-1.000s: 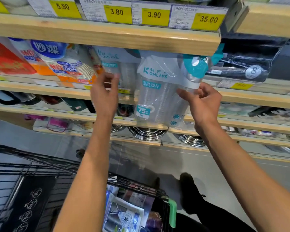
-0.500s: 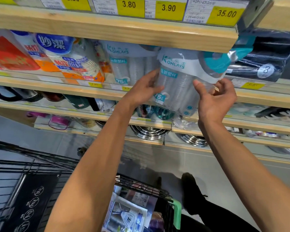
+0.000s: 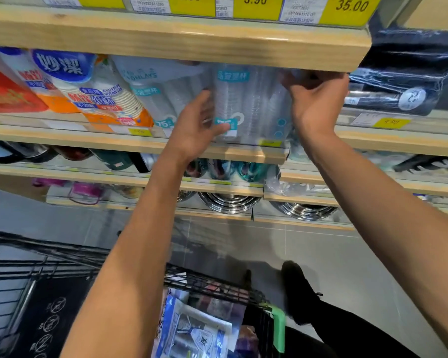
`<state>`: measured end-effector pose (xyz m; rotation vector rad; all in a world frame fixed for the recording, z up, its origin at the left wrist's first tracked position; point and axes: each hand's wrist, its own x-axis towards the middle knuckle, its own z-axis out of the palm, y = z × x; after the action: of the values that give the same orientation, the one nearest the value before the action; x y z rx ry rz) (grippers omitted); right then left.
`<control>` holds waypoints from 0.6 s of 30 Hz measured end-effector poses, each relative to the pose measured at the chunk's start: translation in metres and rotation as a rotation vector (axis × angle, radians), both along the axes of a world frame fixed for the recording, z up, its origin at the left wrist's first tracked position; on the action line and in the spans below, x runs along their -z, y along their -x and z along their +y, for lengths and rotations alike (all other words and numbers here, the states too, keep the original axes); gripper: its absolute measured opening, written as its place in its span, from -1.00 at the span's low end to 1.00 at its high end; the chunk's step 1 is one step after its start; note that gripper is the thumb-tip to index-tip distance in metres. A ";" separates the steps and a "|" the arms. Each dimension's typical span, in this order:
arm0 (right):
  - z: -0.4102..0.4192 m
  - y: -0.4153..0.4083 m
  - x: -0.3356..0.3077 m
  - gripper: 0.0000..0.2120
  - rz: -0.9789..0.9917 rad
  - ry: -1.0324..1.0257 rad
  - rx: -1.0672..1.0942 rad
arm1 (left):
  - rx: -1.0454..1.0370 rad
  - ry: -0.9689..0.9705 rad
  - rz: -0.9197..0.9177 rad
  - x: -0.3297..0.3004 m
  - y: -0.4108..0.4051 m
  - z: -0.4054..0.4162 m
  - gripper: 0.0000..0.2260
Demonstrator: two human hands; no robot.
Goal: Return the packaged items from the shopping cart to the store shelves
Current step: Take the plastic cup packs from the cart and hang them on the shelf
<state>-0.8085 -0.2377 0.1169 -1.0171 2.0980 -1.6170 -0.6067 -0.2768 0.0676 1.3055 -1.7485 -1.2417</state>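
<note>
A clear pack of plastic cups point(image 3: 248, 104) with teal labels stands on the wooden shelf point(image 3: 243, 152), tucked under the board above. My left hand point(image 3: 194, 127) presses against its lower left side, fingers fairly straight and thumb over the teal "75" label. My right hand point(image 3: 316, 99) grips the pack's upper right corner with curled fingers. A matching cup pack point(image 3: 153, 99) leans just to the left. The black wire shopping cart point(image 3: 212, 285) sits below, holding a blue-and-white packaged item point(image 3: 199, 332).
Paper cup packs point(image 3: 106, 99) fill the shelf's left; black bag rolls point(image 3: 398, 94) lie to the right. The upper shelf board point(image 3: 192, 40) hangs low over the cups. Lower shelves hold mugs and steel bowls point(image 3: 228, 202). My shoe point(image 3: 298, 288) stands beside the cart's green handle point(image 3: 278, 329).
Both hands have pushed the cup pack up and back into the shelf, so it now stands upright beside the matching pack. The view moved closer.
</note>
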 end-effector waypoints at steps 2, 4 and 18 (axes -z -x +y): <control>-0.006 0.004 0.002 -0.53 0.050 -0.036 0.072 | -0.096 0.120 -0.081 0.001 0.013 -0.003 -0.59; -0.007 0.006 0.008 -0.50 0.085 -0.072 0.080 | -0.232 0.198 -0.153 0.000 0.028 -0.004 -0.59; -0.003 0.021 0.004 -0.54 0.502 -0.334 -0.200 | -0.418 0.479 -0.526 0.004 0.032 0.010 -0.55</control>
<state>-0.8293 -0.2410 0.1133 -1.5656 2.3647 -0.9376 -0.6391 -0.2672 0.0637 1.6659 -1.8212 -0.2286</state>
